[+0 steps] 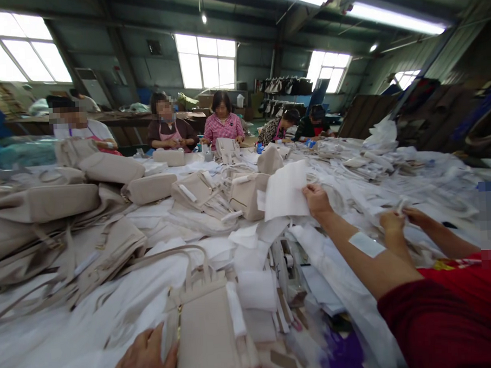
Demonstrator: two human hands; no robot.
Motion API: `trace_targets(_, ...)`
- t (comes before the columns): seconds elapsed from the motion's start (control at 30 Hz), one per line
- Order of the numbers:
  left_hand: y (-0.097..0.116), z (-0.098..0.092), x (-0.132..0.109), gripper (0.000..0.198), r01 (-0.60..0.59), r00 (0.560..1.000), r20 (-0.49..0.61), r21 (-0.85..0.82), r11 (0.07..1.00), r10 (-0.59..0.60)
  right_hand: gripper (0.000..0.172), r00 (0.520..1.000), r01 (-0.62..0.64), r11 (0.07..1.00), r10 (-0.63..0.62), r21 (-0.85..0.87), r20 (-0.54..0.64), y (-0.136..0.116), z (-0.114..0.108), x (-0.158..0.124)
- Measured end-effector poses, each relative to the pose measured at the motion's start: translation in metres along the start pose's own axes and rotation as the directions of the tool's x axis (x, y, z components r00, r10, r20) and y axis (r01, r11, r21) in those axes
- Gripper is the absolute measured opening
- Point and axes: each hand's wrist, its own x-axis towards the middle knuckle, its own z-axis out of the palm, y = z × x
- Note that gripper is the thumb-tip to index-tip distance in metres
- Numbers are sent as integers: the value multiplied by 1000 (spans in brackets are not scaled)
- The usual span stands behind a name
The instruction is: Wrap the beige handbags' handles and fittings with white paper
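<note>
White sheeting (73,349) spreads around the nearest beige handbag (207,332). At the handbag's left edge rests the left hand (142,358), grip unclear; beyond it, rightward, the right hand (317,201) pinches a foam-like sheet (285,190). Sheet handling seems underway, next calling for a steady pinch.

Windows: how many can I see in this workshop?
4: the left window, the middle window, the window right of centre, and the small, partly blocked far-right window. Others may be hidden.

White-covered table (84,348) beneath beige handbags (207,329)
</note>
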Motion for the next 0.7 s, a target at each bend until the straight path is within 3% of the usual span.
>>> trace_targets(0.13,1,5,8,70,101,978,178,31,994,-105,43,977,-5,972,-45,233,210,0,16,-57)
trace_targets(0.23,-6,5,7,82,206,942,273,-8,978,-196,45,924,-88,951,-33,297,380,7,38,-99)
trace_targets(0.4,1,-5,-13,92,262,924,294,-12,965,-247,40,857,-181,942,11,282,514,13,95,-142)
trace_targets(0.57,15,-12,-22,73,285,950,172,-148,947,-259,38,848,-199,953,51,229,528,17,159,-179)
trace_targets(0.7,2,-11,-17,55,356,926,243,-309,882,-289,36,828,-207,970,102,130,552,30,185,-217)
